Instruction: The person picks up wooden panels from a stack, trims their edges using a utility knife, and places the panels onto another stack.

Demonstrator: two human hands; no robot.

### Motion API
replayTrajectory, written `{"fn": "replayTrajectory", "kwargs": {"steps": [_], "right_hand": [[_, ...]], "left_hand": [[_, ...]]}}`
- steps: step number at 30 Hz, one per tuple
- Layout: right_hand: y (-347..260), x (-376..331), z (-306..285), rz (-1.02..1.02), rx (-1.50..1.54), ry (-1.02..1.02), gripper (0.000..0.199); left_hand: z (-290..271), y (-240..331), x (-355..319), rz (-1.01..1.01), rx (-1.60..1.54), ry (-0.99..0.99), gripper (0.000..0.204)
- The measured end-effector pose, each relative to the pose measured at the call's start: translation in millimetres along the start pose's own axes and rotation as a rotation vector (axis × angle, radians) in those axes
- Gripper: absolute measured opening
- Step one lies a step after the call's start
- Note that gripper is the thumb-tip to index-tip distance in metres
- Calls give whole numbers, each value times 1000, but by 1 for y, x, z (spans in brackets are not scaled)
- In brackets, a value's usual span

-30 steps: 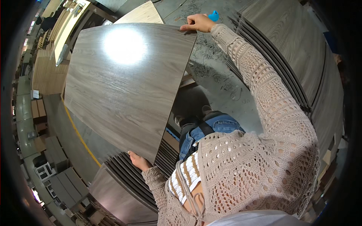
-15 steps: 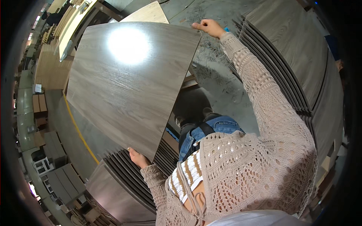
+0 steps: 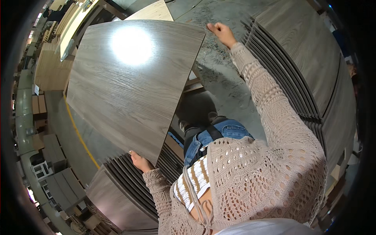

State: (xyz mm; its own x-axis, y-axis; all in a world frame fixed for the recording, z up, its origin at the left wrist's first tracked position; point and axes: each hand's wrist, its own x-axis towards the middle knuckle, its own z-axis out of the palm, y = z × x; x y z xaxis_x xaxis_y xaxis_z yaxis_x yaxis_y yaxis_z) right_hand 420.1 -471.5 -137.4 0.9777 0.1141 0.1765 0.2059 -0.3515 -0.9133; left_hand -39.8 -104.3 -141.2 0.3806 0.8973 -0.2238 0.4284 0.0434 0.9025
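Observation:
A large grey-brown wood-grain panel (image 3: 125,94) lies before me, a bright lamp reflection on its far part. My left hand (image 3: 141,161) grips its near edge, thumb on top and the other fingers hidden below. My right hand (image 3: 223,35) is closed beside the panel's far right corner, with a small gap seeming to separate them. Its fingers curl inward, and whatever they hold, if anything, is hidden. Part of a wooden support (image 3: 193,84) shows under the panel's right edge.
Stacked matching panels stand at my right (image 3: 301,51) and at my lower left (image 3: 117,196). A pale board (image 3: 150,11) lies beyond the panel. A yellow floor line (image 3: 80,135) runs along the left, near cartons (image 3: 39,105) and grey boards (image 3: 65,188).
My right hand has shifted slightly right and down, off the panel's far corner. The panel and my left hand appear a little further left in view.

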Motion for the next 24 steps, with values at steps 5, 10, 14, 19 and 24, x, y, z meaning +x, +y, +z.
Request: {"fn": "replayTrajectory", "kwargs": {"steps": [5,10,14,19,24], "right_hand": [[-9,23,13,-32,-98,-15,57],[-6,10,23,54,-19,56,64],[-26,-26,39,-79,-121,163,62],[0,12,37,39,-44,206,65],[21,72,9,118,-214,190,70]], "left_hand": [[5,9,-10,-19,-100,14,54],[5,9,-8,-19,-83,-15,57],[4,1,-7,-7,-59,32,52],[45,20,-37,-70,-151,-41,44],[76,26,-75,-138,-282,-396,53]]}}
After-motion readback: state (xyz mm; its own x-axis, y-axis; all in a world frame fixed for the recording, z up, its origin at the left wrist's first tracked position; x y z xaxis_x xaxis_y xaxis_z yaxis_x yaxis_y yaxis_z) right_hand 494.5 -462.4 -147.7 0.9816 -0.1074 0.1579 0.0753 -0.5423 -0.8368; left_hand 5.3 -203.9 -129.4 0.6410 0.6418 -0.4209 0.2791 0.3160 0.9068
